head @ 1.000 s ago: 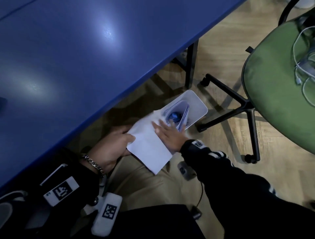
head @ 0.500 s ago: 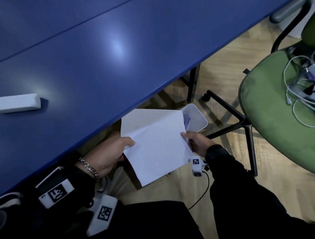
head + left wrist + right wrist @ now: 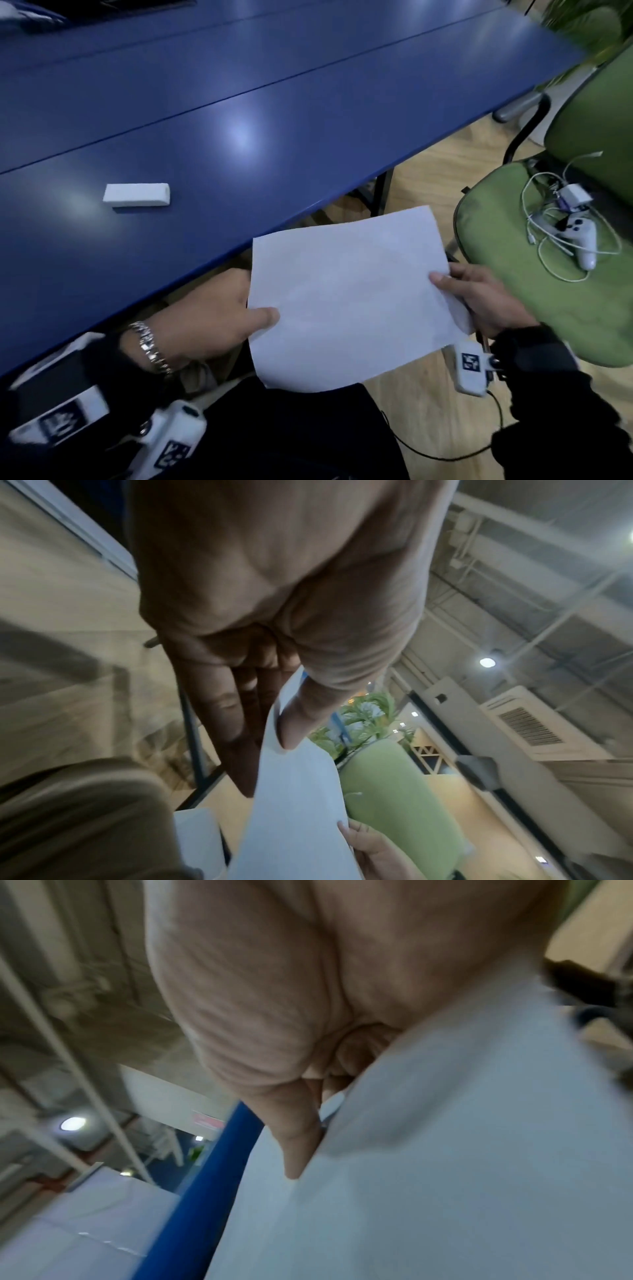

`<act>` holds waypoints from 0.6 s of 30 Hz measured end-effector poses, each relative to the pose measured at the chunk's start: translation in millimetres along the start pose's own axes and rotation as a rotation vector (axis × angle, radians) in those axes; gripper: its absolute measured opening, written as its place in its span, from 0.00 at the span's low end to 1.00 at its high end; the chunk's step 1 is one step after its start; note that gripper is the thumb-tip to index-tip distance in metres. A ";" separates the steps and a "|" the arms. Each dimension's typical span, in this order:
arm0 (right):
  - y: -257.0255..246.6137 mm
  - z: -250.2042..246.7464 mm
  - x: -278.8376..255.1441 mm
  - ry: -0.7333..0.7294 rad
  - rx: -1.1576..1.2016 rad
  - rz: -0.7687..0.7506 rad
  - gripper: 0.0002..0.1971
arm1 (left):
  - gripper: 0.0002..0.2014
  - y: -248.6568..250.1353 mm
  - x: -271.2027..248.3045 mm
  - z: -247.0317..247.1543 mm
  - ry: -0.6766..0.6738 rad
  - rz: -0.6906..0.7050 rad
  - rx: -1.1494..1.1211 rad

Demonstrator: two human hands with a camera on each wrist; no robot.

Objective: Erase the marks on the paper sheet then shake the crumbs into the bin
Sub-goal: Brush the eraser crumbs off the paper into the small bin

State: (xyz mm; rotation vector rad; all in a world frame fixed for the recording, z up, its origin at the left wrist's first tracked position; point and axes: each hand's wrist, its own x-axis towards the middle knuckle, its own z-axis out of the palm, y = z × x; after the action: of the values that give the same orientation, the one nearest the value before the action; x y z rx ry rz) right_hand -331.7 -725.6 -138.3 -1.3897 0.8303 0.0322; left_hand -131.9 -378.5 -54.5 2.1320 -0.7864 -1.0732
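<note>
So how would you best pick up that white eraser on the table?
Pinch the eraser across its two long sides, coming straight down from above. It is a long, narrow block lying flat on the blue table, with bare tabletop around it, so fingers should fit on both sides.

The person wore black sleeves, a silver chain bracelet on the left wrist and white, cabled camera units bearing black-and-white markers.
</note>
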 end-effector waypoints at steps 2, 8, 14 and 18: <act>-29.2 3.6 -27.4 0.001 -0.014 -0.073 0.12 | 0.10 4.5 -23.7 -7.6 0.027 0.053 -0.015; -104.8 63.8 -61.6 -0.005 -0.071 -0.236 0.11 | 0.16 -4.2 -82.8 -58.4 0.145 0.087 -0.131; -150.8 156.1 -50.0 -0.132 -0.130 -0.307 0.12 | 0.14 -39.8 -143.7 -106.0 0.354 0.082 -0.271; -166.8 227.1 -46.0 -0.307 -0.183 -0.293 0.12 | 0.15 -81.4 -183.4 -138.4 0.544 0.055 -0.355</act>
State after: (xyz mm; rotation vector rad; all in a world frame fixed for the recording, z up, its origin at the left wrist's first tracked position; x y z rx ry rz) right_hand -172.4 -546.1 16.4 -1.6182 0.3706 0.0946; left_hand -87.5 -157.4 38.0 1.9411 -0.3602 -0.5092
